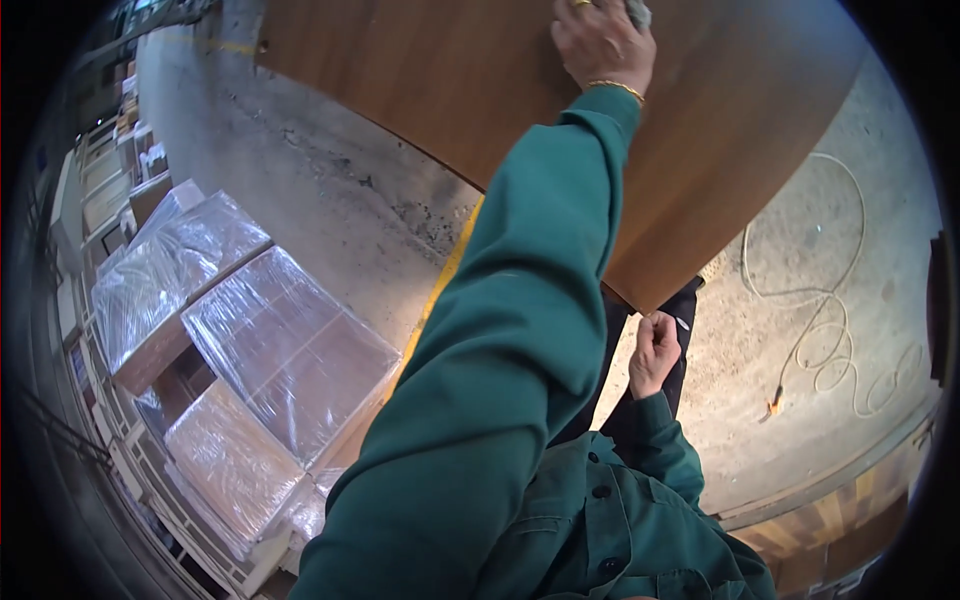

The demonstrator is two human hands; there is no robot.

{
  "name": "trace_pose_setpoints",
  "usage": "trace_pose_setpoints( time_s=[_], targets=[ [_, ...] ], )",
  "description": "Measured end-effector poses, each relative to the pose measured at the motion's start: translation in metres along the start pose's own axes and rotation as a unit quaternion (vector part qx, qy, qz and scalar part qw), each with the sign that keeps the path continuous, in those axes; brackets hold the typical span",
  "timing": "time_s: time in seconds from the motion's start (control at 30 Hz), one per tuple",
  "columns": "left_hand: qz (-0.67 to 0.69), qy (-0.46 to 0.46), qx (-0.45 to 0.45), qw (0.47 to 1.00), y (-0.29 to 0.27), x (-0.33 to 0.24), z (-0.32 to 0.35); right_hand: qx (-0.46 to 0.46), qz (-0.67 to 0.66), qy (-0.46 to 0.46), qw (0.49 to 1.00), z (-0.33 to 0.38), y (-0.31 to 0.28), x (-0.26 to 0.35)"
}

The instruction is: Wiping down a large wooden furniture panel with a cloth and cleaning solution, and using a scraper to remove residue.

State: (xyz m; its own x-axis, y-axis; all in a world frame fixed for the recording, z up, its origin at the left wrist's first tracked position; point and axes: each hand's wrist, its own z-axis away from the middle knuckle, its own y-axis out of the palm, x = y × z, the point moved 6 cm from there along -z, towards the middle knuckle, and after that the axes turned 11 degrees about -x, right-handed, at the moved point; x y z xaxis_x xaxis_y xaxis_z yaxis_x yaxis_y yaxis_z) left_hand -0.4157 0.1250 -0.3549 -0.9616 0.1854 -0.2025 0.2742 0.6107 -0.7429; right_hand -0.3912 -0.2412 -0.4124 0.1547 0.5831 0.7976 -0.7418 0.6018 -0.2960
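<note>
A large brown wood-grain panel lies before me, one corner pointing toward my body. My left hand reaches far over it and presses on its surface, closed around a crumpled grey wad that looks like cloth; only a bit of it shows at the frame's top edge. Close to my body, my right hand is closed just below the panel's near corner. A thin, pale, pointed thing sticks out beside its fingers; its kind is too small to make out.
Cartons wrapped in clear film are stacked on the left, beyond a yellow floor line. A pale cable or hose lies in loops on the concrete floor at right, with an orange end. Shelving stands far left.
</note>
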Motion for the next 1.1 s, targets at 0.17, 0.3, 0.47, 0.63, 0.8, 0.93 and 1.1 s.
trace_pose_setpoints(
  time_s=[0.17,0.3,0.47,0.63,0.8,0.93,1.1],
  targets=[
    [0.005,0.005,-0.024,1.000,-0.011,-0.002,-0.007,-0.118,-0.101,0.191,0.969,-0.019,-0.038,-0.066],
    [0.035,-0.054,0.075,0.995,0.009,0.013,0.000,-0.135,-0.039,0.260,0.955,-0.032,-0.088,-0.083],
    [0.040,-0.026,-0.037,0.998,0.008,0.001,0.008,-0.126,-0.168,0.308,0.928,-0.051,-0.126,-0.074],
    [0.026,-0.006,-0.045,0.999,0.007,0.021,-0.002,-0.124,-0.177,0.334,0.918,-0.062,-0.112,-0.068],
    [0.260,-0.185,0.043,0.947,-0.004,0.033,0.021,-0.088,-0.115,0.326,0.934,-0.085,-0.134,-0.068],
    [0.346,-0.025,0.190,0.919,-0.094,-0.017,0.107,-0.082,-0.114,0.347,0.927,-0.106,-0.182,-0.068],
    [0.168,0.272,0.389,0.864,-0.144,-0.062,0.184,-0.084,-0.057,0.320,0.942,-0.147,-0.239,-0.079]
  ],
)
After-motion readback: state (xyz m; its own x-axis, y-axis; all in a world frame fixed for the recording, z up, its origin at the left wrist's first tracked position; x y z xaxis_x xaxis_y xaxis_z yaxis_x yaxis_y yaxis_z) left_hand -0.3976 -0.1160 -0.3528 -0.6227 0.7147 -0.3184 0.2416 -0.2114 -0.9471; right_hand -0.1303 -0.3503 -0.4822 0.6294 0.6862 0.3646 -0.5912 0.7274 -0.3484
